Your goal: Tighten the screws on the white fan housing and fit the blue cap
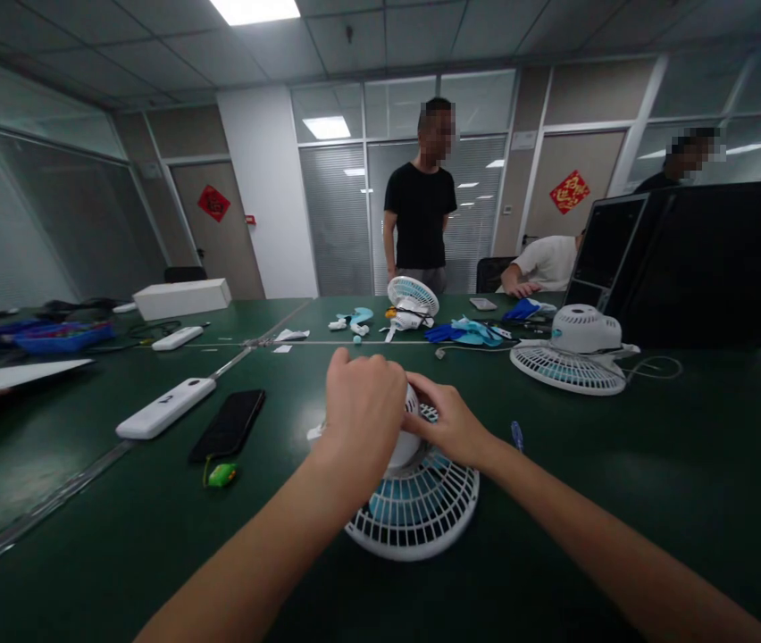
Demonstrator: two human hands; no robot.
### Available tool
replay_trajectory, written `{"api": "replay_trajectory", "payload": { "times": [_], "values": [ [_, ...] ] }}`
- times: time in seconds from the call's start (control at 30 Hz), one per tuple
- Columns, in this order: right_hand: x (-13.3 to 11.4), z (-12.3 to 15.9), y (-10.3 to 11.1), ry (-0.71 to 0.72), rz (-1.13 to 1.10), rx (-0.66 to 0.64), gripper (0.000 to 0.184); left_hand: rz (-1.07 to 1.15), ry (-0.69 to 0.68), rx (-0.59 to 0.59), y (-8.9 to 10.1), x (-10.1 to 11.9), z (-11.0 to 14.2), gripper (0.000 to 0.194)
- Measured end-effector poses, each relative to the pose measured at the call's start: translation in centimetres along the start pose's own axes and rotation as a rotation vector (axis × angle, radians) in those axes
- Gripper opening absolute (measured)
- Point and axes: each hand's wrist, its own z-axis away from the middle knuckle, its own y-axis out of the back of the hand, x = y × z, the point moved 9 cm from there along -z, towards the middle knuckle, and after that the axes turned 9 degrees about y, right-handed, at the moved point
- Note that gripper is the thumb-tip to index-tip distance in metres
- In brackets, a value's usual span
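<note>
A small white fan (413,513) with light-blue blades lies grille down on the green table in front of me. My left hand (363,402) is closed in a fist over the fan's motor housing; whatever its fingers hold is hidden behind the knuckles. From the right, my right hand (444,415) grips the side of the housing, thumb and fingers bent against it. Both hands cover much of the housing. On the table to the right of the fan lies a screwdriver (517,436) with a bluish clear handle.
Left of me lie a black phone (228,425), a green charm (221,475) and a white power strip (166,408). Farther off are a second fan (413,304), a third fan (568,368) and blue gloves (471,332). A black monitor (729,263) stands right; a person (421,214) stands behind the table.
</note>
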Motion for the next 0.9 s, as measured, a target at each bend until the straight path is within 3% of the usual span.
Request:
{"api": "replay_trajectory", "payload": {
  "times": [0.2, 0.37, 0.47, 0.63, 0.77, 0.9],
  "values": [
    [0.6, 0.2, 0.2, -0.034, -0.048, 0.003, 0.063, 0.133, -0.232, 0.074, -0.7, -0.4, -0.5, 0.020],
    [0.7, 0.1, 0.0, -0.042, -0.090, -0.006, 0.062, 0.539, -0.403, 0.103, -1.8, -2.6, -0.7, 0.022],
    [0.7, 0.1, -0.2, -0.038, -0.102, -0.019, 0.061, 0.843, -0.467, 0.002, -2.6, -3.6, -0.9, 0.025],
    [0.8, 0.1, -0.3, -0.032, -0.095, -0.021, 0.060, 1.029, -0.433, -0.136, -2.9, -3.1, -0.2, 0.022],
    [1.0, 0.1, -0.2, -0.026, -0.071, -0.010, 0.059, 0.956, -0.181, 0.096, -2.6, -3.2, -0.2, 0.014],
    [0.9, 0.2, 0.1, -0.031, -0.054, 0.009, 0.054, 1.071, -0.256, 0.053, -3.3, -2.0, -0.6, 0.007]
  ]
}}
